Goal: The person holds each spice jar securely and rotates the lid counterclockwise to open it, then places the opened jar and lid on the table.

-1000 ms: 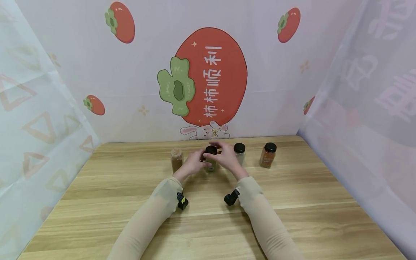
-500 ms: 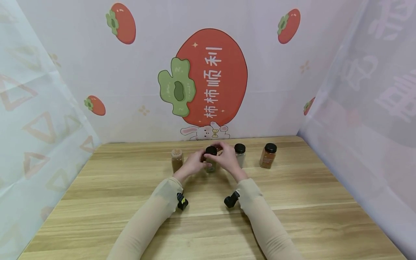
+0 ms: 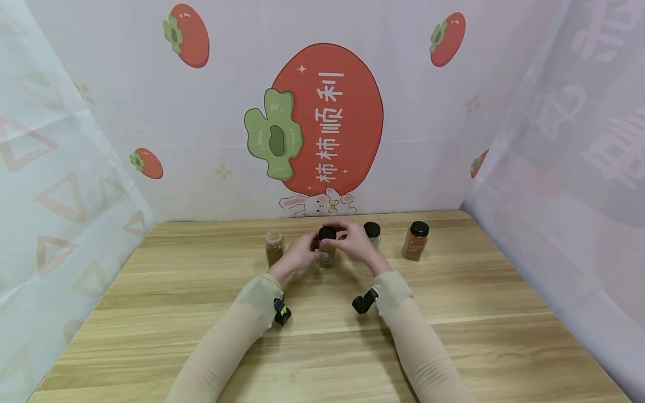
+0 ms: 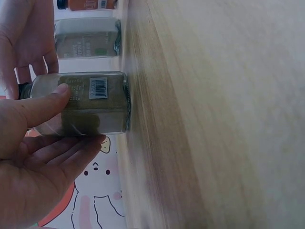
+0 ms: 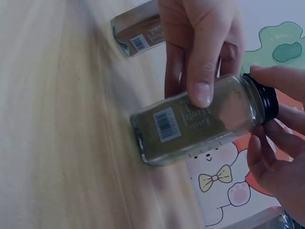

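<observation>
A glass spice jar (image 5: 190,119) with olive-brown powder, a barcode label and a black lid (image 5: 268,101) stands upright at the back of the table. My left hand (image 3: 300,253) grips the jar's body from the left, thumb on the near face and fingers behind it, as the left wrist view shows. At the top, my right hand (image 3: 354,243) curls thumb and fingers around the lid. Left of this jar is a jar of brown powder with a beige perforated top (image 3: 274,238). Just right of my hand, a black-lidded jar of pale powder (image 3: 372,230) is partly hidden.
Farther right stands a black-lidded jar with orange-red contents (image 3: 415,246). A white cloth backdrop (image 3: 227,112) printed with persimmons and a rabbit rises behind the wooden table (image 3: 322,358). Cloth walls also flank both sides.
My right wrist and forearm have swung slightly to the right, and the right fingers have turned around the lid. My left hand and the jar stay in place.
</observation>
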